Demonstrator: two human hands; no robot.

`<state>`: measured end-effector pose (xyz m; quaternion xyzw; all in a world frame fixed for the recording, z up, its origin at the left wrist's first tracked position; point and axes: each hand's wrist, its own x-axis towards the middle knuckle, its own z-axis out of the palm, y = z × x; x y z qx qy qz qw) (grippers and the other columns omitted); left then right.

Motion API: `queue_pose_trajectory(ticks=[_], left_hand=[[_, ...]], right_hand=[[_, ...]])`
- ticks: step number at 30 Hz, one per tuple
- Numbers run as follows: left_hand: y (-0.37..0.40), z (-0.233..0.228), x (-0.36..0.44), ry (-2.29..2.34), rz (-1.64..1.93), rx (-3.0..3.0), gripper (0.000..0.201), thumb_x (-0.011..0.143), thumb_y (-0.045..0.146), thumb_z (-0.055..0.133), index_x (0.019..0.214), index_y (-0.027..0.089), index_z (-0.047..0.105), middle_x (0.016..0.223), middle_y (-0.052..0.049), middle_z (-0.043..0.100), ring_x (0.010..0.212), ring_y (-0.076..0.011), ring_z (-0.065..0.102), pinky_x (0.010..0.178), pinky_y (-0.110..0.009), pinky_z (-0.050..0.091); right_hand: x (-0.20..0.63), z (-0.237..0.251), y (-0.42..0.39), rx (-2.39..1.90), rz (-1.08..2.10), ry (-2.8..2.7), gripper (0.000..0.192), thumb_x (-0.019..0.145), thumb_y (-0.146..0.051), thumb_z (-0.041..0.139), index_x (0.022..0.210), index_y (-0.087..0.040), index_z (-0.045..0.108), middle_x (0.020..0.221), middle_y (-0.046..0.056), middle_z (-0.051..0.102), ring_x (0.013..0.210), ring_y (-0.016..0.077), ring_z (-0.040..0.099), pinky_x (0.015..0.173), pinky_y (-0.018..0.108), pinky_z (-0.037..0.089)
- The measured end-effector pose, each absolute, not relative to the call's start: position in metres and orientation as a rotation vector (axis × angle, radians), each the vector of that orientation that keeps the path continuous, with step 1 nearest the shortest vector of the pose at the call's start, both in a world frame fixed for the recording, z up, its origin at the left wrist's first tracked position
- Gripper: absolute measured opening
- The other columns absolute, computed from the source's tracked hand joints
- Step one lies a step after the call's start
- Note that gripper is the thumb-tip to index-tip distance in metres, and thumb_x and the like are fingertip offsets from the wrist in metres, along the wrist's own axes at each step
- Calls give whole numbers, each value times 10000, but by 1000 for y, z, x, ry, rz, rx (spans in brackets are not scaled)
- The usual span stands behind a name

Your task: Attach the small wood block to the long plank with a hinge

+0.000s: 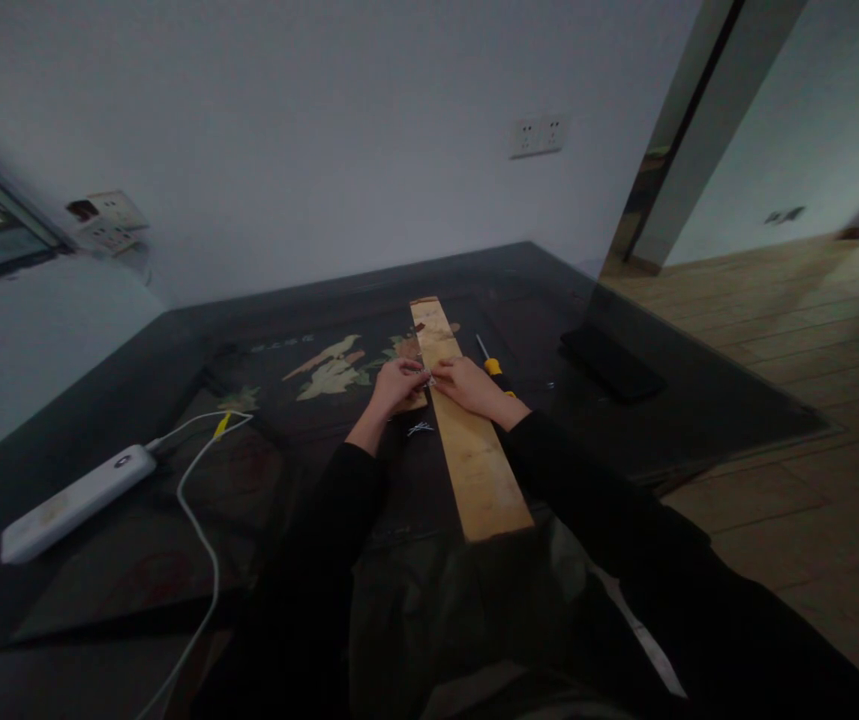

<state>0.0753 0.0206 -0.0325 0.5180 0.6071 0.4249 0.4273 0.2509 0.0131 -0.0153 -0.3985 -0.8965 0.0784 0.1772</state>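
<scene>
A long plank of pale wood (pixel 485 475) lies lengthwise on the dark table, its near end close to my body. My left hand (pixel 397 385) is at the plank's left edge with its fingers pinched together. My right hand (pixel 470 385) rests across the plank, its fingertips drawn together and meeting the left ones. Between them is a small shiny piece (pixel 430 380), too small and covered to name. Part of a shorter wooden piece (pixel 410 403) shows under my left hand. Several thin screws or nails (pixel 420 429) lie left of the plank. A yellow and black screwdriver (pixel 493 367) lies to its right.
A black phone-like slab (pixel 613 362) lies on the right of the table (pixel 669 420). At left is a white power bank (pixel 80 503) with a white cable (pixel 204 530) running toward me. Wall sockets (pixel 539 135) are behind. The table's right edge borders a tiled floor.
</scene>
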Motion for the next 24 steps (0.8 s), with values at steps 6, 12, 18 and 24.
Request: queue_pose_trajectory(ticks=[6, 12, 18, 24], left_hand=[[22, -35, 75, 1481, 1086, 1278, 176, 758, 138, 768, 807, 141, 600, 568, 20, 639, 408, -74, 526, 427, -190, 371], [22, -34, 75, 1447, 1087, 1247, 188, 746, 135, 786, 804, 130, 607, 605, 6, 663, 460, -80, 585, 517, -203, 479], [20, -29, 76, 1444, 1074, 1202, 124, 779, 107, 739, 869, 115, 653, 611, 4, 664, 486, -87, 610, 565, -217, 524], [19, -27, 78, 1489, 1093, 1198, 179, 739, 92, 772, 863, 108, 643, 612, -5, 669, 484, -94, 616, 561, -224, 525]], right_hand=[[251, -11, 4, -1150, 127, -2566, 296, 993, -246, 495, 1135, -100, 709, 1115, 155, 686, 1053, 224, 607, 975, 344, 415], [250, -12, 1, -1162, 118, -2555, 313, 1003, -256, 478, 1183, -118, 693, 1133, 146, 688, 1064, 221, 607, 975, 338, 418], [252, -13, 0, -1170, 119, -2518, 305, 992, -251, 498, 1177, -144, 717, 1159, 170, 678, 1073, 247, 609, 984, 375, 417], [253, -8, -2, -1189, 186, -2491, 288, 975, -244, 526, 1152, -157, 736, 1162, 187, 678, 1062, 284, 612, 948, 397, 441]])
